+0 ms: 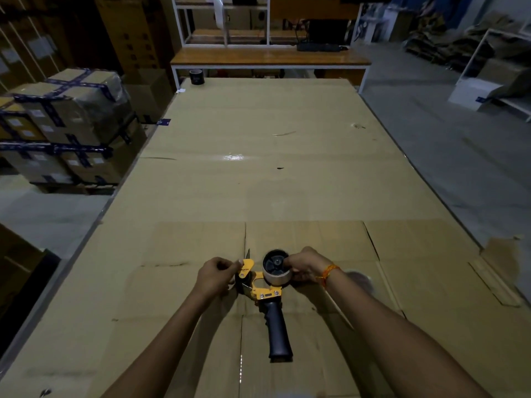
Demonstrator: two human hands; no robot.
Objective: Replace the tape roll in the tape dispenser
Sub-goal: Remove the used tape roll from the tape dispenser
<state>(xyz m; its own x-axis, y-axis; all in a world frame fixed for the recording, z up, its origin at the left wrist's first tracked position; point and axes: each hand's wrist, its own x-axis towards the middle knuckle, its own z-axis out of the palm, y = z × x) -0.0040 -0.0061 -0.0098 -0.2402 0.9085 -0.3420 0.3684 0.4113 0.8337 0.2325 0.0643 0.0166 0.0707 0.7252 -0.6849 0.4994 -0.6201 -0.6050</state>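
A yellow metal tape dispenser with a black pistol-grip handle (265,294) lay flat on the cardboard-covered worktop (258,182) in the lower middle of the frame, its handle pointing toward the bottom edge and its yellow frame toward the hands. A pale roll of tape on a black hub (276,268) sat at the upper right of the dispenser's frame, just above the yellow plate.

The right hand (306,265) came in from the lower right and was curled against the right side of the roll, fingers closed around its rim, a thin orange thread band (327,273) at the wrist. The left hand (217,274) came in from the lower left and rested at the left end of the dispenser, fingers pinched together on the small yellow flap (247,265) by the blade; whether any tape end was between them could not be told. The dispenser therefore lay between the two hands, touched by both.

At the far end of the worktop, upper middle-left of the frame, stood a dark roll of tape (197,76). Stacked cardboard boxes bound with blue tape (63,124) filled the left side, and a wooden bench with a white frame (270,57) stood beyond
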